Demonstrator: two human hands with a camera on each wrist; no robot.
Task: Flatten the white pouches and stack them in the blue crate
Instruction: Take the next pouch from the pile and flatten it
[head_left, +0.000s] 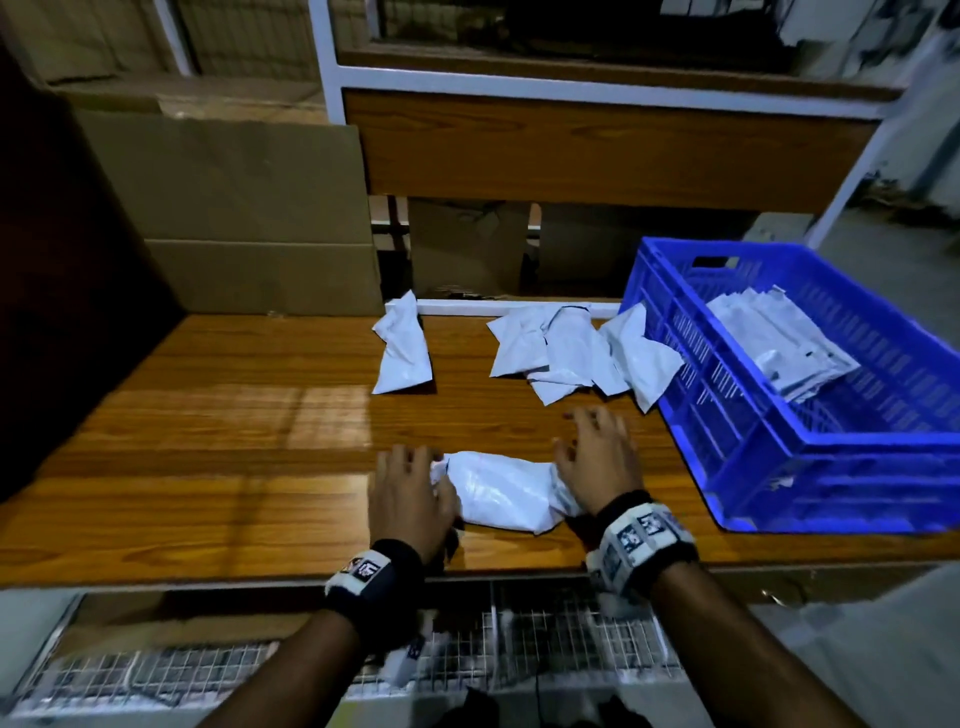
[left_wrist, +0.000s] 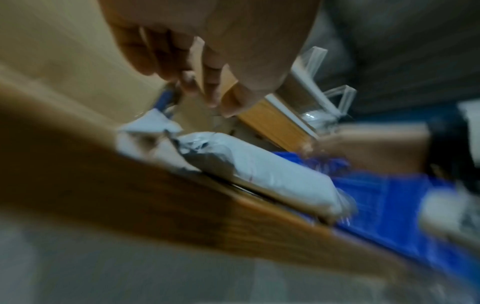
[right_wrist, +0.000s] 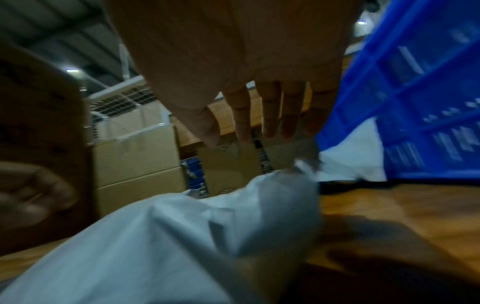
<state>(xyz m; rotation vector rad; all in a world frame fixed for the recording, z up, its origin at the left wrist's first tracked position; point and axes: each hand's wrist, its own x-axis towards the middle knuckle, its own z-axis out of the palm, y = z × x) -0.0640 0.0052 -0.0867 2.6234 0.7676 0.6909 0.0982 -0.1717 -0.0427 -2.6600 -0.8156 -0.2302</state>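
You've got a puffy white plastic pouch (head_left: 501, 491) lying crosswise at the near edge of the glossy wood-grain laminate table (head_left: 234, 441), and both hands are at its ends. Your left hand (head_left: 410, 496) sits at the crinkled left end with the fingers spread and fairly straight, touching the film rather than gripping it. Your right hand (head_left: 597, 462) is over the right end, fingers splayed and loose, nothing clenched; from the right wrist view the fingers (right_wrist: 270, 111) hang straight above the pouch (right_wrist: 161, 236), and I can't tell if the palm actually presses down. The pouch looks smooth and shiny in the middle, wrinkled at both ends.

Further back there's one more rumpled white pouch (head_left: 402, 345) on its own, far and a bit left, and a loose heap of creased white pouches (head_left: 576, 353) to its right, with the rightmost one touching the wall of the blue perforated plastic crate (head_left: 753, 431). The crate sits at the right end of the table and is rectangular, with slotted sides. Inside it is a flat stack of white pouches (head_left: 784, 348), edges roughly lined up.

Brown corrugated cardboard (head_left: 234, 218) stands behind the table on the far left.
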